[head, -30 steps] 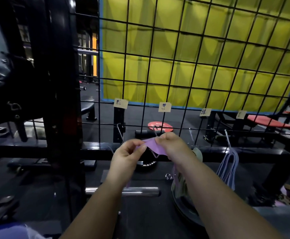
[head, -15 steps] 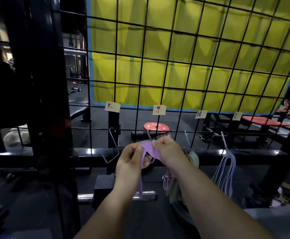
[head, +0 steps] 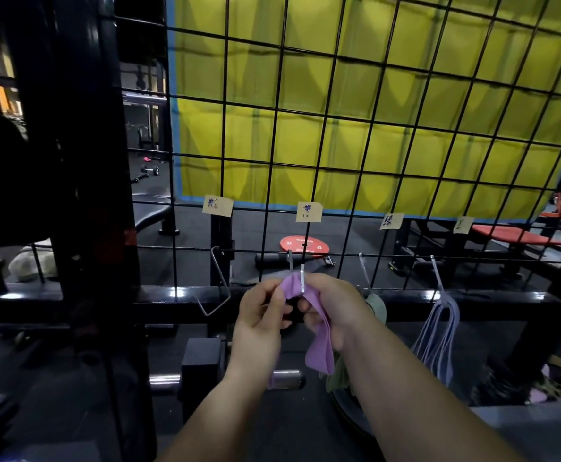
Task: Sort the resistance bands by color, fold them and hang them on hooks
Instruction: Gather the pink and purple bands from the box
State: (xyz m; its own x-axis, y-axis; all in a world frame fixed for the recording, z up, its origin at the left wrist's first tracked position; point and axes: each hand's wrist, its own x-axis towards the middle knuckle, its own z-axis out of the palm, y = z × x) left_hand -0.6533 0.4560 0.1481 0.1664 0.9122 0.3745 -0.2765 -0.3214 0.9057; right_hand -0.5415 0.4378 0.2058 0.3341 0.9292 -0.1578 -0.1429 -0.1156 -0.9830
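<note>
A folded purple resistance band [head: 319,345] hangs from between my two hands at the second metal hook [head: 301,276] on the black wire grid [head: 365,135]. My left hand [head: 262,315] pinches the band's top fold from the left. My right hand [head: 334,303] grips it from the right, and the band's tail drops below that hand. The hook's tip shows just in front of the fold. A green band [head: 377,306] hangs on the third hook, partly behind my right wrist. Pale lilac bands [head: 439,331] hang on the fourth hook.
An empty bent hook [head: 219,281] hangs at the left. Paper labels [head: 308,212] are clipped to the grid above each hook. A black rack post [head: 82,195] stands left. A steel bar [head: 285,378] and a weight plate lie below my arms.
Both hands have risen with the purple band up to the second hook, and the band's fold now lies against the hook's tip. The camera has moved closer to the grid.
</note>
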